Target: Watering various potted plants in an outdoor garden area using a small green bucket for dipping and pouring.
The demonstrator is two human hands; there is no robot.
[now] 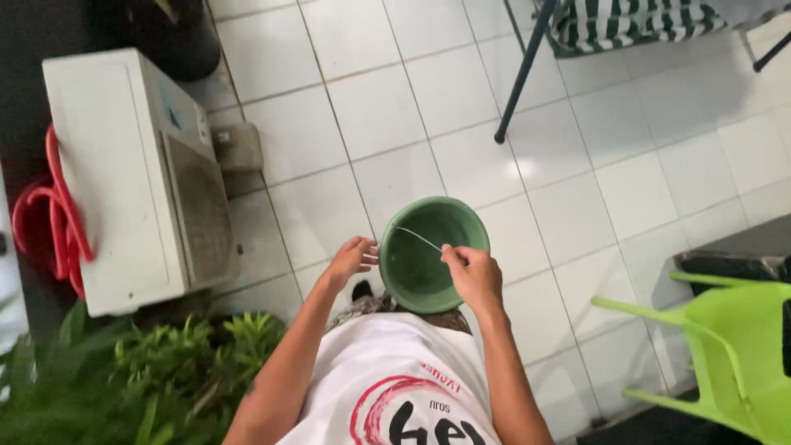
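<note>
A green round plastic basin (420, 268) hangs in front of my white shirt, above the tiled floor. My left hand (353, 258) grips the basin's left rim. My right hand (471, 272) is at the right rim with fingers pinched on a thin pale strand (418, 237) that runs across the basin's open top toward the upper left. The basin's inside looks empty.
A white air-conditioner outdoor unit (136, 177) stands at the left with red hoses (59, 218) beside it. Green plants (132, 371) fill the lower left. A lime-green plastic chair (725, 346) is at the right. A blue-legged chair with striped fabric (577, 33) stands at the top.
</note>
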